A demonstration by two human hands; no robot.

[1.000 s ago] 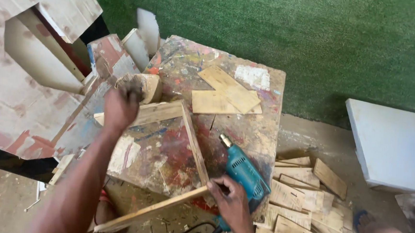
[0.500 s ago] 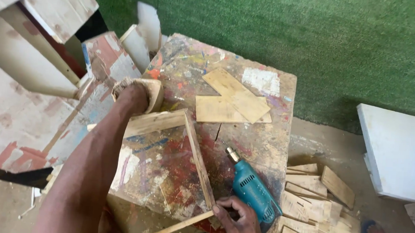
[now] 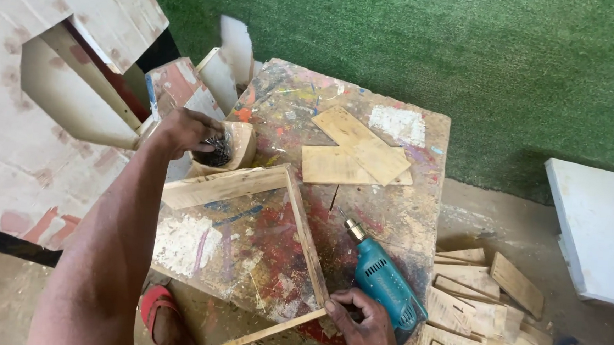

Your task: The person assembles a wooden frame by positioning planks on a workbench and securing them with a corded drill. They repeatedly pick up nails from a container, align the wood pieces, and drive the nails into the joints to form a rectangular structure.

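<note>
Wooden box [image 3: 239, 145] – dark screws [image 3: 216, 153] inside, left hand [image 3: 185, 131] reaching in

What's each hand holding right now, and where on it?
Right hand pinches the near corner of the pale wooden slat frame. Left hand reaches into the small wooden box of dark screws; its grip is hidden.

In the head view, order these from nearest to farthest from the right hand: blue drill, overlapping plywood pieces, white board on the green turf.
From the right hand:
1. Blue drill, just beside it.
2. Overlapping plywood pieces, mid-table.
3. White board, far table edge.
</note>
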